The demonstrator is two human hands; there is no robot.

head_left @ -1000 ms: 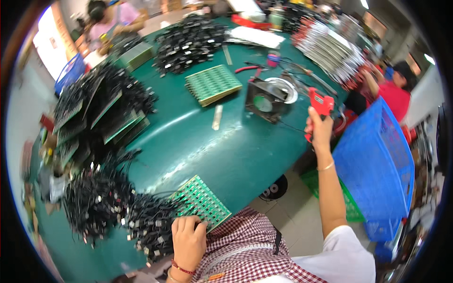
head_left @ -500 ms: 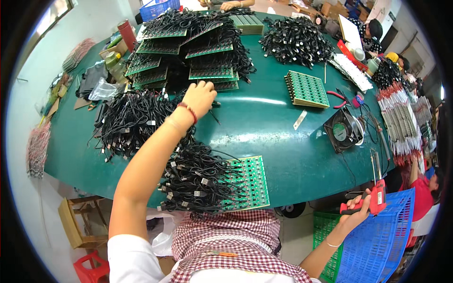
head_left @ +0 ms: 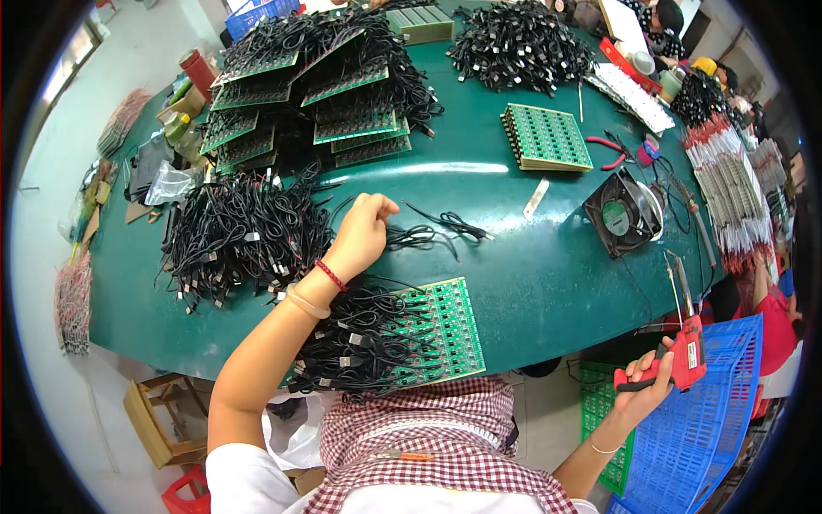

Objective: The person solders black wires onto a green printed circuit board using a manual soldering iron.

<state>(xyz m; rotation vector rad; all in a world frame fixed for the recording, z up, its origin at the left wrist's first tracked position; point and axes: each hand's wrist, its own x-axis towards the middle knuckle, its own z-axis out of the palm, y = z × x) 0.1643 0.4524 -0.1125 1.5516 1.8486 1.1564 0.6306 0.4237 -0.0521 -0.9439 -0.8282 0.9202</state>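
Observation:
My left hand [head_left: 364, 230] is over the green table, fingers curled round black cables [head_left: 415, 237] that stick out from under it. Just right of it lies another small bunch of black cable [head_left: 454, 224]. Below the hand, near the table's front edge, a green circuit board panel [head_left: 449, 330] has rows of black USB cables [head_left: 355, 343] joined to it, trailing left. To the left of the hand sits a tangled heap of black USB cables [head_left: 248, 236]. My right hand [head_left: 646, 377] grips the handle of a red soldering gun [head_left: 689, 351], tip pointing up, past the table's right front edge.
Cabled panels [head_left: 351, 81] are stacked high at the back left. Further back is another cable heap [head_left: 522, 47]. Bare boards [head_left: 548, 137], pliers [head_left: 608, 154], a fan [head_left: 618, 214] and a soldering iron [head_left: 702, 227] are at right. A blue basket [head_left: 702, 420] stands below the soldering gun.
My left hand has drawn back from the far side of the cable heap toward me, bringing cables onto the table. The soldering gun stays in my right hand, nearly still.

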